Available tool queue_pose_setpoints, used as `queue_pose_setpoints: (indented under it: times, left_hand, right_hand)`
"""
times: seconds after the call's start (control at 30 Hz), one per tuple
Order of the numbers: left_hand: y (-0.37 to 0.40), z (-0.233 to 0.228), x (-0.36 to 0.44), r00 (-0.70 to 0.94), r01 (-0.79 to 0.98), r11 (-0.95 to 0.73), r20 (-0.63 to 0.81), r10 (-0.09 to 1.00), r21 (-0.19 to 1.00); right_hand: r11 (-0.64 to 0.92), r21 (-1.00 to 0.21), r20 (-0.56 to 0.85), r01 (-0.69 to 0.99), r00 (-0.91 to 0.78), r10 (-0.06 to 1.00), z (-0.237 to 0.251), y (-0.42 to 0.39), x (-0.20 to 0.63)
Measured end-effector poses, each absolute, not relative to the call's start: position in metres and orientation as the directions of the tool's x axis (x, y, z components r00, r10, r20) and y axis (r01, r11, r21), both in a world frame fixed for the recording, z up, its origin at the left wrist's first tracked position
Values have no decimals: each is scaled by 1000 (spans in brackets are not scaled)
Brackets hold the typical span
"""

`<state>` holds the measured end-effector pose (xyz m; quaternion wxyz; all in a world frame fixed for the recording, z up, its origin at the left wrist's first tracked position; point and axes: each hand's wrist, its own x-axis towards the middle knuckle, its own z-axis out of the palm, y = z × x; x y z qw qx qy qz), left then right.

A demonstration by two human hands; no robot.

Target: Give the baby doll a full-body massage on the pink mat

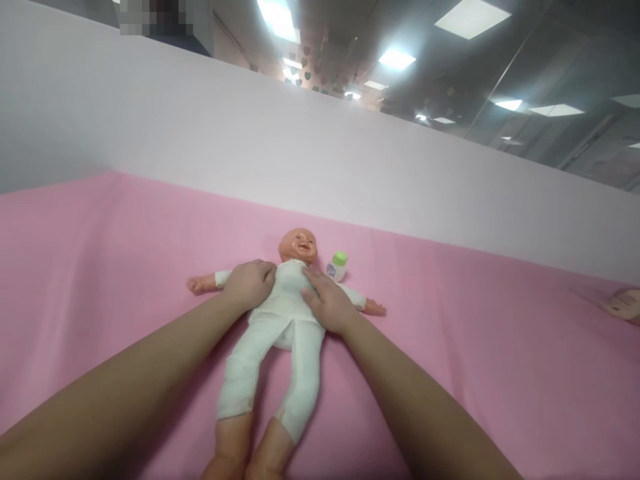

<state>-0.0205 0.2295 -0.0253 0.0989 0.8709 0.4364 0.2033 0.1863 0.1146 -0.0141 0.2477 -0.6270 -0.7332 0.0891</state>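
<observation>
— So, what are the fingers doing from where you stand?

— Both sets lie flat on the doll (280, 313). The left hand (249, 285) rests palm down on its chest and shoulder, fingers close together and slightly curled over the cloth, the tips near the neck. It presses on the cloth rather than clamping anything.

— And the other one?

— The right hand (327, 303) is laid on the other side of the chest, fingers stretched and a little spread, pointing up toward the collar. It grips nothing either; it just lies on the white suit. The two hands are near each other with a strip of the doll's front showing between them.

— Where is the doll itself?

— On its back on the pink sheet (100, 267), head away from the person, arms flung out to either side, legs running back toward the person. The bare feet are at the bottom edge of the view, between the two forearms.

— Anything else close by?

— A small bottle (337, 265) with a green cap stands upright just beside the doll's head, above the right hand. I cannot tell whether it touches the doll's arm.

— Further out?

— Behind the sheet runs a white partition (300, 133), with ceiling lights above it. Over its top left corner part of another person shows in dark clothing. At the far right edge of the sheet lies something pale and flat (625, 303), cut off by the frame; I cannot make out what it is.
</observation>
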Motion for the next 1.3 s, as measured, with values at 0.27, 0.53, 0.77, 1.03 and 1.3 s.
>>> queue_pose_setpoints:
  times: [0.27,0.53,0.77,1.03,1.3]
  left_hand:
    - [219,-19,-18,565,651,-665,351,747,366]
    - [138,16,-8,901,-23,-878,390,189,478]
    - [137,10,-2,938,-106,-919,346,35,379]
    - [198,-8,-9,900,229,-923,294,321,308]
    - [238,-22,-28,612,683,-653,231,756,328]
  right_hand:
    - [-98,-242,126,965,132,983,-10,120,199]
    - [-98,-181,124,978,122,985,-8,119,200]
    - [-61,-214,115,975,87,989,-10,121,203]
    - [-28,-294,126,955,68,990,-12,121,204]
    - [26,-384,200,923,55,978,-16,123,208]
